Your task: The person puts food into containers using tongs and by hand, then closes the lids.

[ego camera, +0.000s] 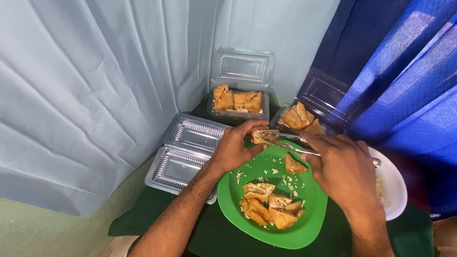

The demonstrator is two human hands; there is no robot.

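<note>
- Where the view began nearest the wearer, a table [222, 243] under a dark green cloth carried every item listed.
- Green plate [306, 229]: set at the near centre of the cloth; a cluster of toasted sandwich pieces [268, 206] lay on its near part, crumbs were scattered over the middle, and a single sandwich piece [294, 165] lay apart near its far edge.
- Left hand [235, 147]: held above the plate's far-left rim, fingers [254, 129] curled and pinching a sandwich portion [263, 137] from the left.
- Right hand [341, 168]: above the plate's right side, fingers pressed together around the handle of a metal knife [290, 146]; the blade reached left to the pinched portion and touched it.
- White plate [395, 187]: just right of the green one, largely covered by the right hand; pale crumbs showed on it.
- Empty clear container [183, 155]: lying open and flat, left of the green plate, beside the left forearm.
- Filled container, rear [239, 111]: lid upright, sandwich pieces inside, against the pale curtain [85, 74].
- Filled container, right rear [299, 119]: lid open, pieces inside, against the blue curtain [419, 65].
</note>
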